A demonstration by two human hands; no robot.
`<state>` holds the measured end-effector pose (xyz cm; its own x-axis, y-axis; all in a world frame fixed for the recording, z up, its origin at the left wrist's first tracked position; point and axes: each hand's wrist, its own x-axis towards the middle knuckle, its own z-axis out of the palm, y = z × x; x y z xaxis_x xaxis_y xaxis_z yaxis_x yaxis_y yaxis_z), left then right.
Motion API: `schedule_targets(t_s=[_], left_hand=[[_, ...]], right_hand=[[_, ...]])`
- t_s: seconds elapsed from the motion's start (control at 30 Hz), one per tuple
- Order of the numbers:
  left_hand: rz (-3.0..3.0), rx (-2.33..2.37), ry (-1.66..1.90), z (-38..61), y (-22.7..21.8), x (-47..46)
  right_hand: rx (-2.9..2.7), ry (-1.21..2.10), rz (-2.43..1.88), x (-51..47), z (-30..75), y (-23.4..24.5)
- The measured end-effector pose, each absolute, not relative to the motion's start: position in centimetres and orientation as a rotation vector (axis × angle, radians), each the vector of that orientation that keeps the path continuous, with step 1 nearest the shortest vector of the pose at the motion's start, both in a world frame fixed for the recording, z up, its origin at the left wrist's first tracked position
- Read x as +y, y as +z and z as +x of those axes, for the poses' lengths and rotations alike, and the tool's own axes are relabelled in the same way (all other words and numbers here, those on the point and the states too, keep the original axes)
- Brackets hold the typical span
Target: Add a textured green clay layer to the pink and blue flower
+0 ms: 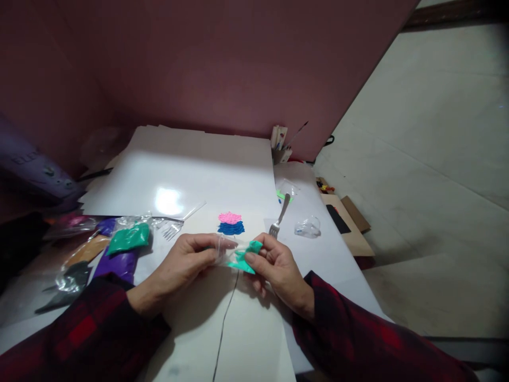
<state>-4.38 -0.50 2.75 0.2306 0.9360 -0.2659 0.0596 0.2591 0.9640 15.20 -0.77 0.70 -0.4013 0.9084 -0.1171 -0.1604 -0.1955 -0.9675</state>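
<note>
My left hand (181,262) and my right hand (276,265) meet over a white board (191,175), both pinching a small clear plastic bag with teal clay (243,255) in it. The left fingers grip the bag's clear end, the right fingers press on the teal lump. Just beyond the hands lies a small clay piece, pink (229,217) above blue (231,228). A metal fork (279,217) rests on the board right by my right hand.
At the left lie several bags of clay: green (128,237), purple (117,262), dark grey (71,278), plus a clear plastic fork (178,223). An empty crumpled clear bag (307,228) lies at the right. Brushes in a holder (280,146) stand by the maroon wall. Cardboard pieces (350,223) lie on the floor.
</note>
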Motion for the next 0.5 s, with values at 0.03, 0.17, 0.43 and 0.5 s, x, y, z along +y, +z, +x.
schedule_targets(t_s=[0.03,0.17,0.43,0.5], left_hand=[[1.149,1.171,0.8,-4.4,2.79,-0.51],[1.154,1.192,0.732,-4.33,2.9,-0.61],[1.076,1.193,0.821,-3.83,3.15,-0.59],[1.087,1.163,0.841,-3.86,3.09,-0.57]], right_hand=[[-1.241,1.682,-0.978,-0.77,15.18,0.67],[-1.225,1.64,-1.013,-0.73,15.15,0.6],[-1.271,1.709,-0.967,-0.71,15.15,0.33],[-1.285,1.699,-0.986,-0.8,15.15,0.27]])
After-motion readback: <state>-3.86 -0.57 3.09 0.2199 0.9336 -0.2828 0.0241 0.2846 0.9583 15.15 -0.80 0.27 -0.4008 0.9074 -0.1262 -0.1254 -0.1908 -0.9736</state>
